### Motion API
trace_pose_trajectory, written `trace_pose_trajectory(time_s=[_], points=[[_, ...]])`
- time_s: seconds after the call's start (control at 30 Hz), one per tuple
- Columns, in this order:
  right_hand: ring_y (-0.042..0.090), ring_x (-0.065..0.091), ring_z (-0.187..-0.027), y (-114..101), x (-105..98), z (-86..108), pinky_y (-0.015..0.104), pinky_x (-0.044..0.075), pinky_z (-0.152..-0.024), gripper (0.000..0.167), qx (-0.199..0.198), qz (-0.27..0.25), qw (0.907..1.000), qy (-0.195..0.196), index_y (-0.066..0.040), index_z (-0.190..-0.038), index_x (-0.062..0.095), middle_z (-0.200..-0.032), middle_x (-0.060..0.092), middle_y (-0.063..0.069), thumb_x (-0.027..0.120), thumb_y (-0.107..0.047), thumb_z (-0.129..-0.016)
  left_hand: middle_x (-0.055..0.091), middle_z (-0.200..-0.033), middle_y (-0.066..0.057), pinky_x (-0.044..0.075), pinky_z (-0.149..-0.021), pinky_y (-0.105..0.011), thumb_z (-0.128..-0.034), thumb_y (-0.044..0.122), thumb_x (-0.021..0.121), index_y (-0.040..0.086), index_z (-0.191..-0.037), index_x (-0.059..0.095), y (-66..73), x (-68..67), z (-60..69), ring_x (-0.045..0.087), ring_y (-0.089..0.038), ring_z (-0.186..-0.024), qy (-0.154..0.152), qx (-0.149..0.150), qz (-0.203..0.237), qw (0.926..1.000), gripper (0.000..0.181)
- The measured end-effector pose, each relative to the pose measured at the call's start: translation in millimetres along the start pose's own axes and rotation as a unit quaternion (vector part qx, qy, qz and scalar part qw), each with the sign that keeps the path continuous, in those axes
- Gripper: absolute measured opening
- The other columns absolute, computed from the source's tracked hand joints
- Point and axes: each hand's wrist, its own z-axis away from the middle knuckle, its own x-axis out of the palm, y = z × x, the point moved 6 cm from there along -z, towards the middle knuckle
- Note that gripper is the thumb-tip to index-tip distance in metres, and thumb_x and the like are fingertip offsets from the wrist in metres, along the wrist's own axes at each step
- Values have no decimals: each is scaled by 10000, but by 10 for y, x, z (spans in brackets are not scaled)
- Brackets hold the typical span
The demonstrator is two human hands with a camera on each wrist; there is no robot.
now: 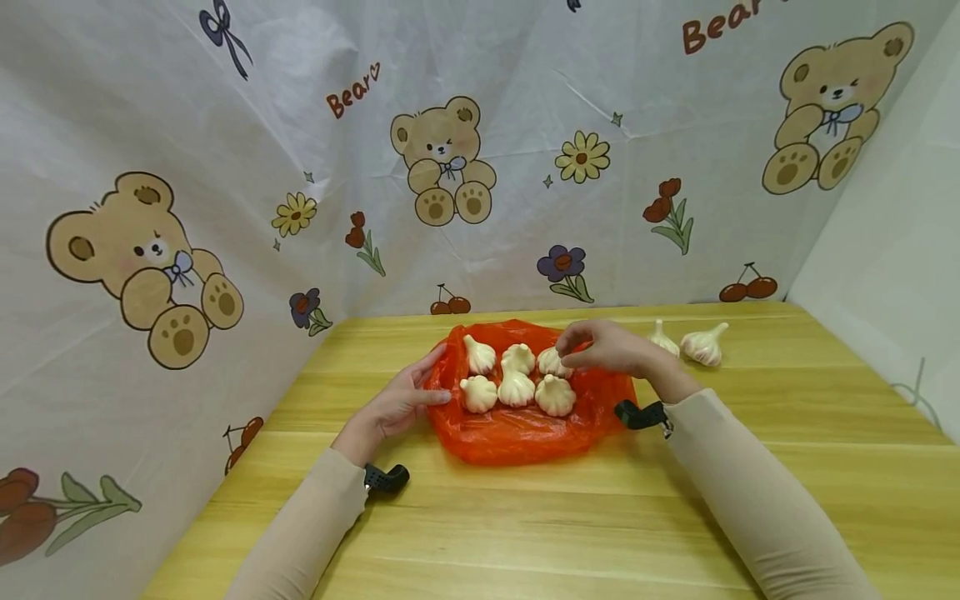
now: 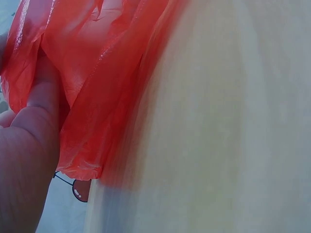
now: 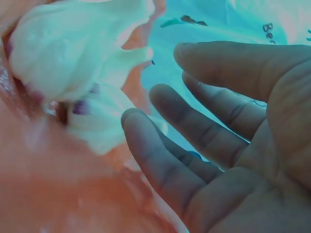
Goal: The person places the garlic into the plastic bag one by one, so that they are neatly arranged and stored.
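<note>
A red plastic bag [image 1: 517, 437] lies spread open on the table, with several white garlic bulbs [image 1: 516, 389] set in two rows inside it. At the bag's left side, my left hand [image 1: 401, 400] pinches the rim, the thumb lying on the inner side of the film. My right hand [image 1: 611, 348] hovers over the back right bulb [image 1: 551, 362]. In the right wrist view its fingers [image 3: 194, 126] are apart and slightly bent, holding nothing, close to the garlic [image 3: 53, 53].
Two more garlic bulbs, one [image 1: 703, 345] whole in view and one [image 1: 663, 338] partly behind the right hand, sit on the wooden table [image 1: 480, 525] at back right. A bear-print cloth [image 1: 517, 242] hangs behind and to the left. A white wall [image 1: 892, 275] borders the right.
</note>
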Motion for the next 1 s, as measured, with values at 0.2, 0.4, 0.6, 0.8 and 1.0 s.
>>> trace_pose_trajectory(time_s=[0.2, 0.4, 0.6, 0.8, 1.0], points=[[397, 619, -1109, 30, -169, 90, 454, 596, -943, 305, -5, -175, 9996, 201, 19, -1234, 623, -1228, 648, 193, 684, -146, -985, 142, -1742, -35, 537, -1053, -439, -933, -127, 623, 320, -1659, 187, -11, 5, 3, 259, -375, -1560, 15, 8, 14, 10000, 958], [329, 619, -1115, 91, -411, 227, 411, 595, -972, 321, -42, -104, 9981, 610, 9, -1232, 625, -1240, 641, 191, 696, -183, -985, 152, -1738, -38, 547, -1041, -433, -933, -129, 615, 315, -1660, 188, -17, -1, 0, 290, -362, -1544, -11, 24, 50, 10000, 953], [342, 610, -1165, 285, -642, 385, 428, 578, -988, 321, 139, 121, 9954, 937, -21, -1245, 610, -1290, 625, 186, 672, -228, -1007, 150, -1740, -35, 534, -1061, -431, -933, -118, 625, 315, -1661, 185, 3, 3, 12, 271, -369, -1554, -10, 50, 7, 10000, 954], [276, 621, -1145, 520, -882, 550, 367, 568, -943, 339, 279, 395, 9908, 1263, -43, -1263, 601, -1336, 616, 199, 647, -281, -1026, 150, -1740, -30, 531, -1065, -435, -927, -112, 638, 316, -1661, 185, -1, 8, 12, 269, -367, -1557, -45, 45, -5, 10000, 963], [42, 631, -997, 635, -1112, 711, 252, 581, -842, 397, 372, 584, 9844, 1617, -18, -1293, 591, -1336, 613, 217, 649, -304, -1024, 155, -1738, -39, 541, -1049, -435, -936, -131, 602, 307, -1662, 182, -11, -5, 5, 295, -364, -1542, -30, 60, 63, 10000, 946]])
